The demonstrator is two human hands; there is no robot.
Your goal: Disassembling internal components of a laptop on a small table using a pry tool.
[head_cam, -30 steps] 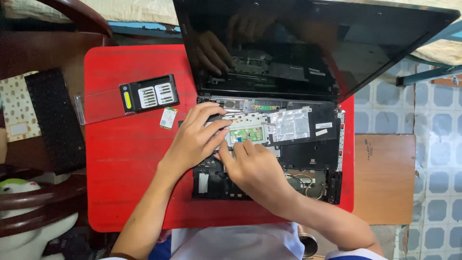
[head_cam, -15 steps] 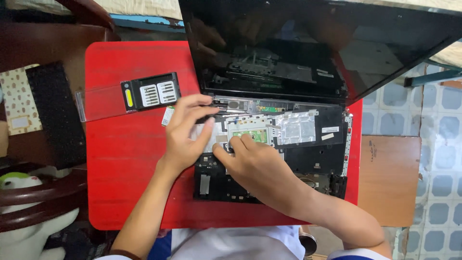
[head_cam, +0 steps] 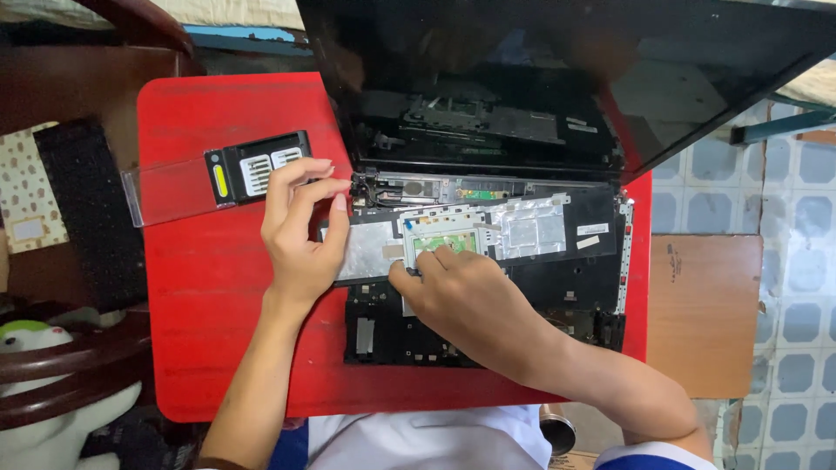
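Your left hand [head_cam: 300, 231] grips the laptop's loosened top cover [head_cam: 488, 235]; your right hand [head_cam: 461, 296] pinches its edge. Lifting it clear likely needs an even pull.

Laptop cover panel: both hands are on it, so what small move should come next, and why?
Probably raise the cover panel a little further off the laptop base. The left hand grips its left end, the right hand presses near its green board, and its near edge seems already tilted up over the exposed base.

Laptop palmrest panel [head_cam: 522, 231]: black, foil-lined underside up, tilted, lying across opened laptop base [head_cam: 392, 335], centre of red tabletop [head_cam: 209, 296].
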